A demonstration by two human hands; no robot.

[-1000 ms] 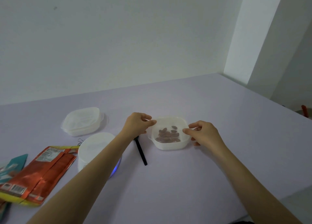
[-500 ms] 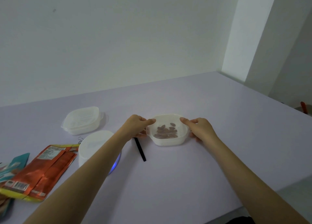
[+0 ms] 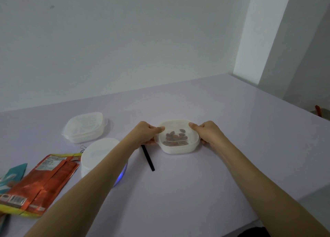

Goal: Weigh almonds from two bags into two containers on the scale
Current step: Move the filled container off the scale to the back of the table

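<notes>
Head view, lavender desk (image 3: 178, 192) against a plain pale wall (image 3: 125, 49).

Far left edge: teal bag (image 3: 13, 174), lying flat, partly cut off by the frame. Just beside it, overlapping on its right: orange bag (image 3: 42, 183), flat, white label panel near its top end, yellow trim along the edges.

Small wire clip (image 3: 83, 148) on the desk, between the orange bag's top corner and the scale.

Scale (image 3: 100, 156): white, round, with a blue glow at its lower right edge. Nothing sits on its platform. The left forearm crosses above its right part.

Behind the scale, apart from it: lidded container (image 3: 85, 126), translucent white, lid on. Contents cannot be made out.

Black strip (image 3: 147, 157) lies on the desk, slanted, its far end under the left hand.

Left hand (image 3: 144, 134): fingers curled round the left side of the container (image 3: 178, 150), thumb laid on top of the rim.

Container: translucent white, rounded square, resting on the desk centre, well right of the scale. Almonds (image 3: 175, 138) sit in a small heap on its bottom. They look slightly veiled; cannot tell whether a clear lid lies over them.

Right hand (image 3: 209, 134): fingers clamped on the right side of the same container, thumb on top of the rim, mirroring the left.

Far right, beyond the desk edge: a small red object (image 3: 317, 110), too small to identify.
</notes>
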